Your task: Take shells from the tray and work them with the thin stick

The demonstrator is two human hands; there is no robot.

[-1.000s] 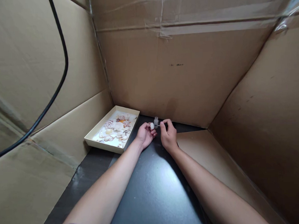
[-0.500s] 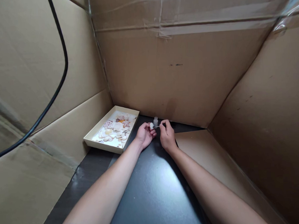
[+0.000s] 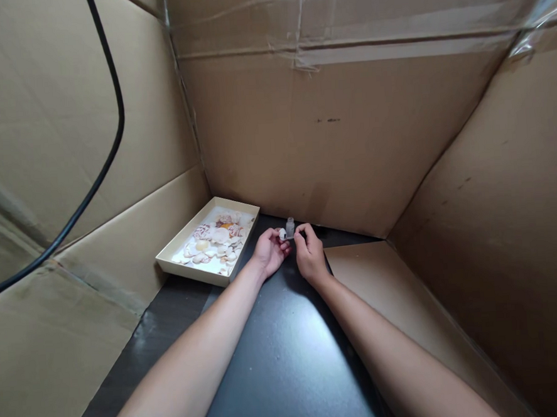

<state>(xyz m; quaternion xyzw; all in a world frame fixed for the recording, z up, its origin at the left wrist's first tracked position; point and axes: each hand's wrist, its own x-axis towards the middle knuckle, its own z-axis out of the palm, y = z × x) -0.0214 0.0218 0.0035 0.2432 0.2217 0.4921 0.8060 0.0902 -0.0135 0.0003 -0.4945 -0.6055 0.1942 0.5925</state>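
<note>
Between the thumb and fingers of my left hand (image 3: 272, 251) is a small white shell (image 3: 282, 234), with a dark spot on its side. My right hand (image 3: 310, 252) is closed in a pinch on a thin stick (image 3: 290, 237), whose tip reaches the shell. Too little of the stick shows to tell its exact kind. Just behind the two hands a small clear bottle (image 3: 290, 225) without a cap stands upright on the dark table.
A shallow cream tray (image 3: 192, 275) with many shells (image 3: 220, 235) sits left of my hands. Cardboard walls (image 3: 278, 133) surround the dark table (image 3: 269, 360). A flat cardboard piece (image 3: 381, 271) lies at right, and a black cable (image 3: 118, 130) hangs at left.
My right hand has moved slightly left, bringing the stick closer in to the shell. The shell has turned a little in my left hand, showing a dark spot.
</note>
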